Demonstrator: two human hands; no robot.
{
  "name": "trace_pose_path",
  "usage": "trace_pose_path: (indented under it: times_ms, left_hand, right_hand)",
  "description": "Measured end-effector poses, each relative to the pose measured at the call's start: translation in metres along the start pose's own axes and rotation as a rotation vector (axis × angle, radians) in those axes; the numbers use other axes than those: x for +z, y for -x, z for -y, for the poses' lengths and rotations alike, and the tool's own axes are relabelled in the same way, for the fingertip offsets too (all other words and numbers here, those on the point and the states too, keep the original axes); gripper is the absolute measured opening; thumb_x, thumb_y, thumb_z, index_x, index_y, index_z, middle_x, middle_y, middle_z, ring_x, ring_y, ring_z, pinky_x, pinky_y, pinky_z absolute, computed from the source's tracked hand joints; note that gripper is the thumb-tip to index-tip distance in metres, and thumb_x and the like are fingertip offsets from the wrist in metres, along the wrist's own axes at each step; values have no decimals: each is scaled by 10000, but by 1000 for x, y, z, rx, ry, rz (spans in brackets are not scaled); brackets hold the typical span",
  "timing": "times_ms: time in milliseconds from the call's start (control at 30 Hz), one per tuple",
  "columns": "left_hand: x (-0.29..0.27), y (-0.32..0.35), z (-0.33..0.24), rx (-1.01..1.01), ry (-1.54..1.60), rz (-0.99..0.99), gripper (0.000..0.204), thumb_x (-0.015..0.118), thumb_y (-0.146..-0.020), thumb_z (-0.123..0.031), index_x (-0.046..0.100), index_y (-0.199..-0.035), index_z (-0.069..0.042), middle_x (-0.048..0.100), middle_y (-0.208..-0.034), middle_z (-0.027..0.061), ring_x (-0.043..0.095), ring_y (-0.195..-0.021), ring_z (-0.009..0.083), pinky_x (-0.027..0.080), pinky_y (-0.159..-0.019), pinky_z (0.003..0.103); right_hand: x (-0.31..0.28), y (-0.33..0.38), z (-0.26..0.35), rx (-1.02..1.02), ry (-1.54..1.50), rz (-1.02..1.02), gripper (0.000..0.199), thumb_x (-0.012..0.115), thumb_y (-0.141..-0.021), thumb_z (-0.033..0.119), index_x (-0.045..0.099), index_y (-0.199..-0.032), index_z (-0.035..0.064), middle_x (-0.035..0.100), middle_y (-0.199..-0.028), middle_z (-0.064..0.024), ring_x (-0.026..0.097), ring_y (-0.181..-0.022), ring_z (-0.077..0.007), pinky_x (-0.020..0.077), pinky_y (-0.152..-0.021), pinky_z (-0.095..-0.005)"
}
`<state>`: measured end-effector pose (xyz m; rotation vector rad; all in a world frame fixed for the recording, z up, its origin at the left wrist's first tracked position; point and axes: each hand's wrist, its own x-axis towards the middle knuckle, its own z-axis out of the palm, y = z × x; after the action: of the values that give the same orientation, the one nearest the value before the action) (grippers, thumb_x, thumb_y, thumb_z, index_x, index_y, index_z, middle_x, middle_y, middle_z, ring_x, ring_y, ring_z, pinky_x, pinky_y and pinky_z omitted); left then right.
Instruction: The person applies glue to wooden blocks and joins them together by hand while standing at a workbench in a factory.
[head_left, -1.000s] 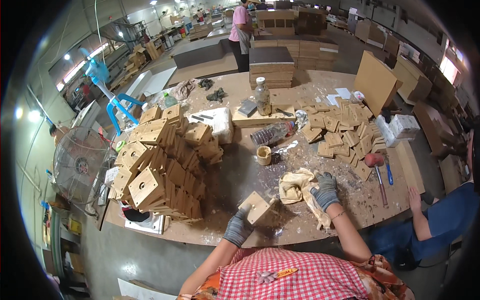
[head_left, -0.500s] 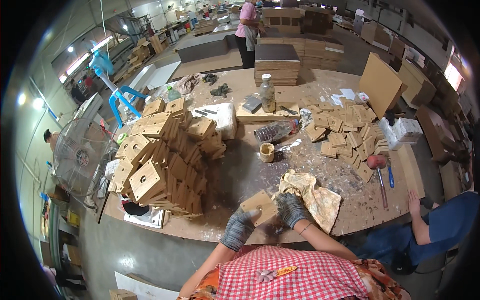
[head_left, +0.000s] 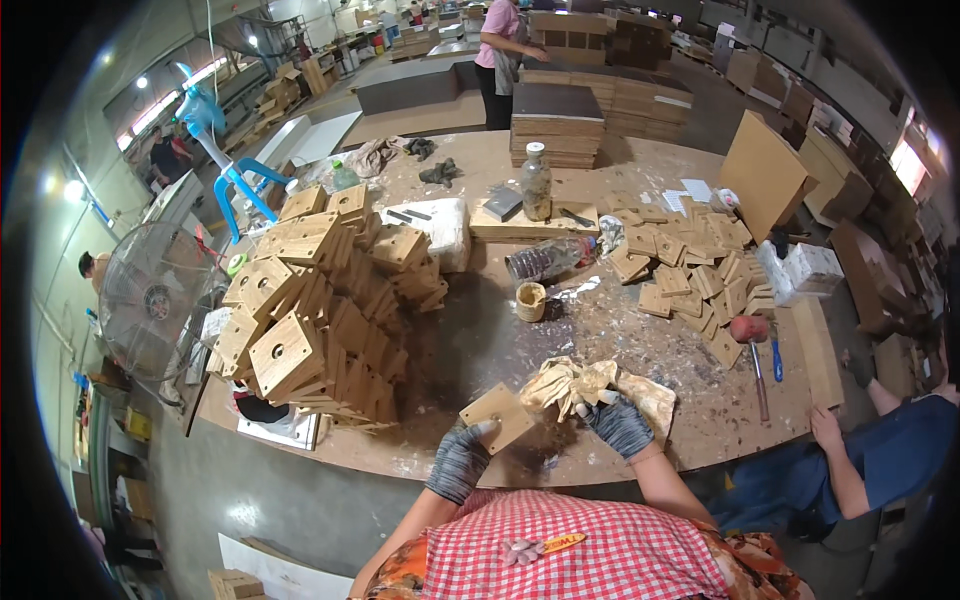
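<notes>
My left hand [head_left: 461, 460], in a grey knit glove with bare fingertips, grips a square wooden plate [head_left: 498, 416] by its lower left edge. Small holes show near the plate's corners. To the right, my right hand [head_left: 617, 424], gloved the same way, pinches the near side of a stained cream rag [head_left: 572, 386]. Part of the rag lies spread on the worktable [head_left: 460, 350], and its left part is bunched up close to the plate. Left of my hands rises a tall stack of similar wooden plates [head_left: 290, 350], each with a dark centre hole.
Beyond my hands stand a small cup [head_left: 531, 301], a plastic bottle [head_left: 540, 260] on its side and a glass jar [head_left: 536, 185]. At right lie loose wooden pieces [head_left: 690, 265] and a red mallet [head_left: 752, 345]. A co-worker's arm [head_left: 840, 465] rests at the right edge; a fan [head_left: 160, 300] stands left.
My right hand has moved from beside the plate onto the rag and gripped it, bunching it leftward. The plate in my left hand has shifted slightly left.
</notes>
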<state>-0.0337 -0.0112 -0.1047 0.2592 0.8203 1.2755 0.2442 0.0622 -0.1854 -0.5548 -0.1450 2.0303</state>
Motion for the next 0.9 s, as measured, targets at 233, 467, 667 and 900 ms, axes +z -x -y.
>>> trace_pose_path:
  times_ms: [233, 467, 667, 900]
  left_hand:
    - [32, 7, -6, -46, -114, 69, 512, 672, -806, -85, 486, -1273, 12, 582, -1206, 107, 568, -1105, 212, 449, -973, 331]
    - [61, 17, -21, -57, -263, 140, 547, 721, -818, -189, 495, -1262, 36, 593, -1174, 96, 569, -1068, 165, 452, -945, 307]
    - [70, 22, -31, -25, -424, 157, 548, 728, -814, -244, 527, -1242, 34, 605, -1149, 89, 561, -1049, 143, 443, -932, 288]
    - [80, 28, -34, -23, -440, 162, 514, 699, -835, -249, 535, -1236, 27, 607, -1145, 86, 558, -1056, 148, 434, -945, 293]
  right_hand:
    - [-3, 3, 16, -39, 97, 6, 234, 488, -958, 157, 568, -1112, 1, 641, -1044, -99, 620, -954, -228, 553, -820, -328]
    - [79, 38, 28, -222, 405, -25, 329, 570, -914, 177, 554, -1159, -42, 651, -1023, -132, 658, -894, -203, 555, -795, -309]
    - [109, 49, 16, -357, 1099, -7, 333, 741, -771, 139, 630, -1050, -5, 648, -989, -61, 605, -916, -141, 493, -847, -278]
    - [125, 55, 8, -309, 921, 160, 421, 773, -723, 96, 553, -1077, 40, 582, -1124, -54, 540, -1040, -157, 435, -949, -303]
